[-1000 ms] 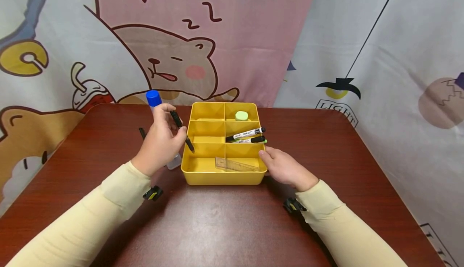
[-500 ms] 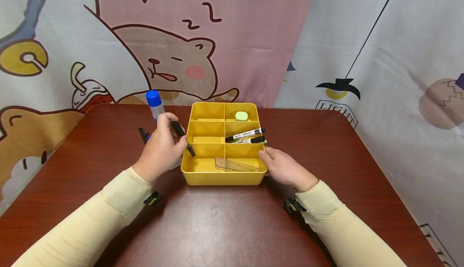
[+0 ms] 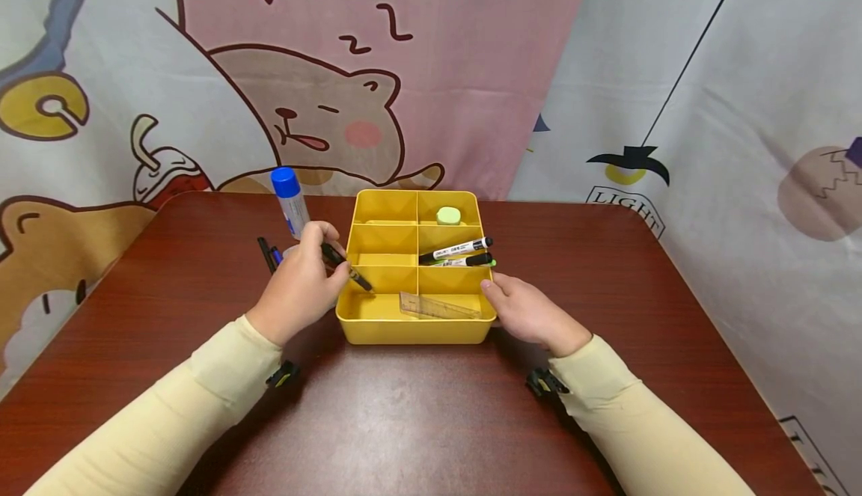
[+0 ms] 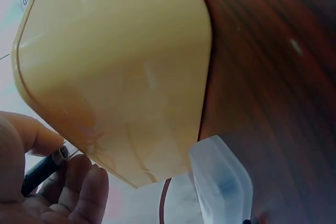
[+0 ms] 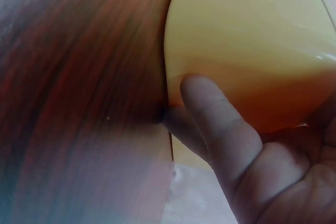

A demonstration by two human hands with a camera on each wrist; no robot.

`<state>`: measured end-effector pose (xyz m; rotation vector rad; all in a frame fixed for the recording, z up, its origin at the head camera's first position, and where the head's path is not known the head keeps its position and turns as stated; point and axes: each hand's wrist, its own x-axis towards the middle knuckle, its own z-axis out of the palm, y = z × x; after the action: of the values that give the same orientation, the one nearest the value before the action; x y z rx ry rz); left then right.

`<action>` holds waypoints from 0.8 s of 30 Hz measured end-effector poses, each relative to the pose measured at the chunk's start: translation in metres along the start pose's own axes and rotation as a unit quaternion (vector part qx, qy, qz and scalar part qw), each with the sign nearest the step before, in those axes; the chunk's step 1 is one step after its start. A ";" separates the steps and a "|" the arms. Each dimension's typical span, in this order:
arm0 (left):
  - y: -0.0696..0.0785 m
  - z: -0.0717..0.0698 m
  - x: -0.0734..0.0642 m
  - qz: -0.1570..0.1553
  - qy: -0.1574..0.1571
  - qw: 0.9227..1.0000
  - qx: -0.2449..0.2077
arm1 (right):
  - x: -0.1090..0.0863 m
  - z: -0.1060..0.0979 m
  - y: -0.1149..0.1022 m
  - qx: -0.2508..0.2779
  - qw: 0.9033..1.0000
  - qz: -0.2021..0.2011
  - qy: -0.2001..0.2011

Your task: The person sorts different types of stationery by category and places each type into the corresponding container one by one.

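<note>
In the head view my left hand [image 3: 303, 279] pinches a black pen [image 3: 362, 280] between thumb and fingers. The pen slants down over the front left compartment of a yellow divided box [image 3: 417, 333]. Its barrel [image 4: 44, 171] shows between the fingers in the left wrist view, beside the box wall. My right hand [image 3: 528, 309] holds the box's right side, thumb at the rim and fingers against the outer wall [image 5: 252, 40]. A clear ruler [image 3: 439, 307] lies across the front compartments. Black-capped markers [image 3: 461, 249] rest in the middle right compartment, and a pale green lidded piece [image 3: 448, 216] sits behind them.
Left of the box is a translucent container [image 4: 218, 177], mostly hidden by my left hand in the head view. Beside it rise a blue-capped tube [image 3: 289, 195] like a glue stick, a black pen [image 3: 266, 253] and a blue one. A printed curtain hangs behind the table.
My left hand has moved slightly down and right, tilting the pen flatter and carrying its end further into the front left compartment. The right hand and the box have stayed put.
</note>
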<state>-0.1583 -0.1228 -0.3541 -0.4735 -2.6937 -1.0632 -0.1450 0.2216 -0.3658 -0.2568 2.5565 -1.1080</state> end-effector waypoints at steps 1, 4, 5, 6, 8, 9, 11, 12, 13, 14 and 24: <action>0.000 0.000 0.000 -0.001 -0.007 1.000 0.001 | 0.000 0.000 0.000 -0.001 1.000 -0.001 0.000; -0.001 0.002 -0.001 -0.004 -0.029 1.000 0.011 | 0.000 0.000 0.000 -0.003 1.000 -0.001 0.000; -0.001 0.002 -0.001 -0.005 -0.035 0.999 0.014 | 0.000 0.000 0.000 -0.004 1.000 -0.001 0.000; -0.001 0.002 -0.001 -0.005 -0.041 0.999 0.018 | 0.000 0.000 0.000 -0.005 1.000 -0.001 0.001; -0.001 0.003 -0.001 -0.003 -0.048 0.999 0.026 | 0.000 0.000 0.000 -0.006 1.000 0.000 0.001; -0.001 0.004 -0.001 -0.002 -0.050 0.998 0.029 | 0.000 0.000 0.000 -0.007 1.000 0.001 0.001; -0.001 0.005 -0.001 0.001 -0.053 0.998 0.040 | 0.000 0.000 0.000 -0.010 1.000 0.002 0.001; -0.001 0.005 -0.001 0.003 -0.055 0.998 0.044 | 0.000 0.000 0.000 -0.012 1.000 0.002 0.002; -0.001 0.006 -0.001 0.005 -0.056 0.997 0.049 | 0.000 0.000 0.000 -0.013 1.000 0.003 0.001; -0.001 0.006 -0.001 0.007 -0.056 0.997 0.053 | 0.000 0.000 0.000 -0.014 1.000 0.003 0.001; -0.002 0.010 -0.004 0.016 -0.051 0.996 0.065 | 0.001 0.000 0.000 -0.012 1.000 0.002 -0.002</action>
<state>-0.1558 -0.1181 -0.3635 -0.5587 -2.8125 -0.8700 -0.1459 0.2214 -0.3654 -0.2586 2.5675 -1.0759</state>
